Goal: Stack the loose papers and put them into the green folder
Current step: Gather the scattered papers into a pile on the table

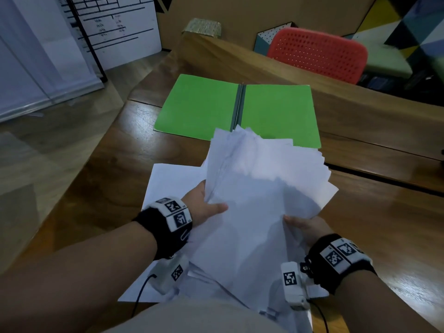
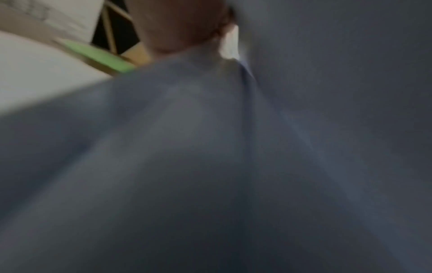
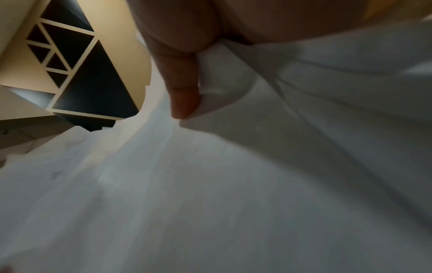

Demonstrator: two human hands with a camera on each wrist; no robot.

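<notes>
A fanned, uneven bundle of white papers [image 1: 259,188] is lifted above the wooden desk [image 1: 120,169], tilted toward the green folder [image 1: 199,104]. The folder lies wide open and flat just beyond the bundle. My left hand [image 1: 206,207] grips the bundle's left edge, thumb on top. My right hand [image 1: 305,227] grips its lower right edge; the right wrist view shows the thumb [image 3: 184,88] pressed on the sheets [image 3: 233,184]. The left wrist view is blurred and filled by paper [image 2: 210,166], with a sliver of the folder [image 2: 100,57]. More white sheets [image 1: 168,181] lie on the desk under my hands.
A raised wooden divider [image 1: 312,80] runs behind the folder. Behind it stand a red perforated chair [image 1: 317,54] and cardboard boxes [image 1: 240,13]. A whiteboard [image 1: 115,27] leans at the far left by the floor. The desk's left edge drops off near the folder.
</notes>
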